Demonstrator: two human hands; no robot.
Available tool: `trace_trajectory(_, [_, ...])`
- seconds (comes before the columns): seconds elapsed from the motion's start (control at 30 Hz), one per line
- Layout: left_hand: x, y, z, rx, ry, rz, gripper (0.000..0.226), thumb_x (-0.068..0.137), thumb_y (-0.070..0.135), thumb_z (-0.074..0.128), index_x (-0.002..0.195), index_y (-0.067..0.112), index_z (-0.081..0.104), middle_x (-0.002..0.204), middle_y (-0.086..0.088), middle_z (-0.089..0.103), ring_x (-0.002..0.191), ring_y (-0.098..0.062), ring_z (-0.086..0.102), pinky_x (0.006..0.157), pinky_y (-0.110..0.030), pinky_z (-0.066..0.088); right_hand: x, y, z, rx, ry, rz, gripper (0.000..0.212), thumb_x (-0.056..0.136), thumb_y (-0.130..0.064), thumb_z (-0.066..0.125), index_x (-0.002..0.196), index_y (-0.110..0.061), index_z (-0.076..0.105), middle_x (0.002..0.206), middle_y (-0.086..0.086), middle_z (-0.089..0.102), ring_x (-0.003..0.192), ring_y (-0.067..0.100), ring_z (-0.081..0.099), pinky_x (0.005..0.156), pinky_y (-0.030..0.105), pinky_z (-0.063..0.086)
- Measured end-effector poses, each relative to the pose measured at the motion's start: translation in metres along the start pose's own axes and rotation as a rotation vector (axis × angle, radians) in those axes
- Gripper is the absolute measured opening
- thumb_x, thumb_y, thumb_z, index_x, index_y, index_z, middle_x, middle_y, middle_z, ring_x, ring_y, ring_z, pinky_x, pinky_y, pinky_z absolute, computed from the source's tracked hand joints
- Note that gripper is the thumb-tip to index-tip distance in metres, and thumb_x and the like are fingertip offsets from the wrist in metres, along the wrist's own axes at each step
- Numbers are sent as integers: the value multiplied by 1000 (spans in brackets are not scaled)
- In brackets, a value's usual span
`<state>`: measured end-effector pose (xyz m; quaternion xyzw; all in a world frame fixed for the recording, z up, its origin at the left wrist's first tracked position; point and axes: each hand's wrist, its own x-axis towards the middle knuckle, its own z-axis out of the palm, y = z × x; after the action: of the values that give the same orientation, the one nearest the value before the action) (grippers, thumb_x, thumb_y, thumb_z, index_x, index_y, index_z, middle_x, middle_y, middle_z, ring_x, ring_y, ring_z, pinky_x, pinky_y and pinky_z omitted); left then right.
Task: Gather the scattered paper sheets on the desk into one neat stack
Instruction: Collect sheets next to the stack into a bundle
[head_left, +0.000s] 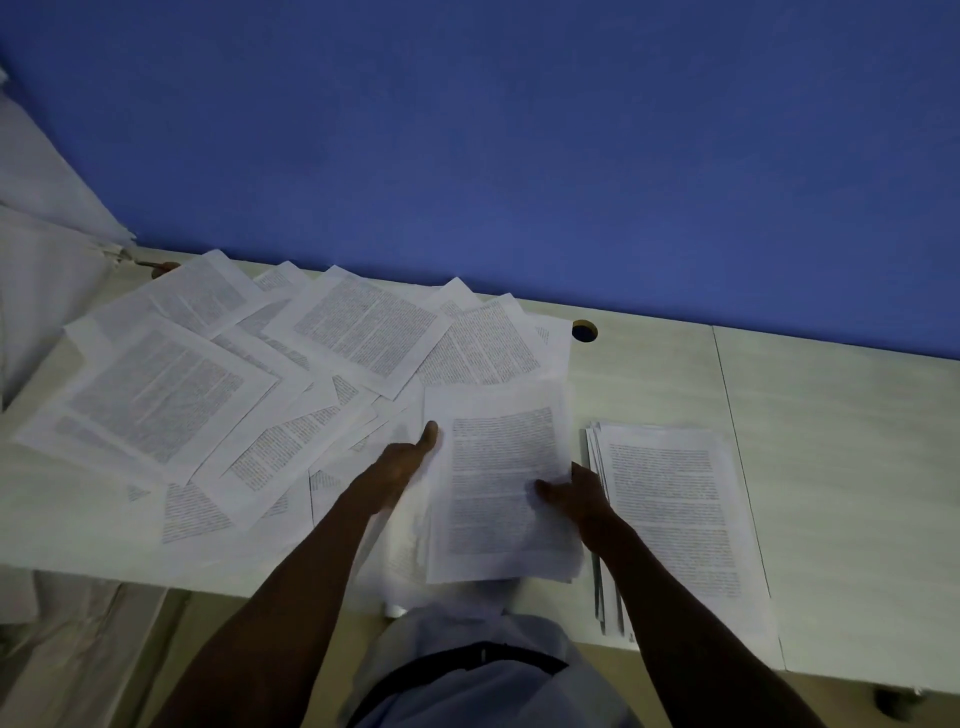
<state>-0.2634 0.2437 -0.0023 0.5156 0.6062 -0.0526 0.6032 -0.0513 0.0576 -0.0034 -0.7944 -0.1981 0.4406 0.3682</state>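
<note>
Both hands, left (402, 460) and right (574, 493), pinch a sheaf (501, 483) by its side edges, likely to square it. The stack (675, 514) waits just right; loose sheets (208, 384) sprawl across the desk (831, 467).

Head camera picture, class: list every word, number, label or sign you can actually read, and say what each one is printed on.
None can be read.
Held bundle of sheets: dense printed lines, too blurred to read.
Gathered stack on the desk: printed text, too small and blurred.
Scattered sheets: printed blocks of text, illegible.
No labels, brands or signs show on the desk or the blue wall.
</note>
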Motion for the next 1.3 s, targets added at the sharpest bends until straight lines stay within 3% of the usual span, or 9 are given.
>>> trace_trajectory(0.1, [0, -4, 8, 13, -129, 193, 45, 84, 41, 78, 113, 10, 69, 115, -9, 71, 100, -22, 67, 73, -23, 51, 2, -6, 8, -85, -39, 1, 45, 86, -18, 82, 125, -2, 67, 121, 15, 71, 112, 32, 66, 97, 47, 56])
trace_trajectory(0.2, [0, -7, 11, -49, -232, 334, 58, 75, -5, 82, 128, 5, 64, 130, -12, 66, 112, -21, 65, 90, -26, 53, 8, -3, 15, -190, 33, -4, 74, 74, -51, 85, 128, -6, 62, 122, 13, 68, 112, 31, 64, 97, 48, 56])
trace_trajectory(0.27, [1, -1, 4, -165, -307, 327, 54, 78, -5, 79, 129, 6, 64, 128, -10, 68, 113, -24, 66, 100, -37, 52, 12, -3, 6, -156, 76, -11, 93, 55, -74, 85, 121, -13, 66, 115, 7, 72, 103, 23, 70, 89, 44, 61])
trace_trajectory(0.4, [10, 11, -13, -484, -561, 308, 60, 80, -8, 72, 137, 1, 56, 135, -21, 61, 124, -41, 59, 104, -57, 48, 2, -21, -14, 200, -190, -33, 58, 71, -45, 93, 118, -14, 74, 115, 8, 77, 104, 21, 76, 93, 44, 61])
trace_trajectory(0.53, [6, 26, -8, -483, -512, 285, 62, 79, 8, 82, 137, 8, 59, 134, -15, 64, 125, -35, 60, 107, -54, 45, 4, -23, -18, 95, -452, -62, 47, 81, -18, 87, 123, -5, 71, 121, 12, 75, 113, 29, 72, 100, 51, 57])
trace_trajectory(0.7, [2, 30, -5, -513, -474, 301, 59, 79, 8, 80, 135, 6, 60, 133, -16, 64, 123, -37, 61, 104, -56, 47, 6, -29, -19, 89, -521, -23, 62, 74, -30, 92, 127, -10, 69, 126, 9, 73, 119, 30, 68, 105, 54, 53])
trace_trajectory(0.93, [2, 28, 10, -1178, -323, 125, 40, 95, 9, 63, 135, 9, 60, 132, -19, 64, 123, -36, 60, 98, -62, 48, -10, -13, -21, 789, -294, 183, 43, 94, -33, 71, 132, -15, 66, 131, 12, 71, 121, 35, 67, 108, 51, 51])
trace_trajectory(1.1, [-8, 14, 47, -1132, -244, 17, 43, 90, 5, 68, 132, 1, 60, 132, -24, 62, 117, -39, 62, 77, -55, 60, -9, -17, 15, 573, -105, 124, 76, 57, -37, 100, 121, -8, 71, 119, 14, 75, 118, 42, 66, 97, 63, 55])
trace_trajectory(1.3, [-22, -1, -30, -1044, -291, -35, 37, 90, 14, 67, 124, 2, 62, 128, -23, 65, 119, -40, 60, 96, -64, 49, -13, -12, -28, 535, -132, 72, 16, 89, 6, 70, 104, 2, 72, 112, 26, 73, 91, 32, 75, 81, 41, 64])
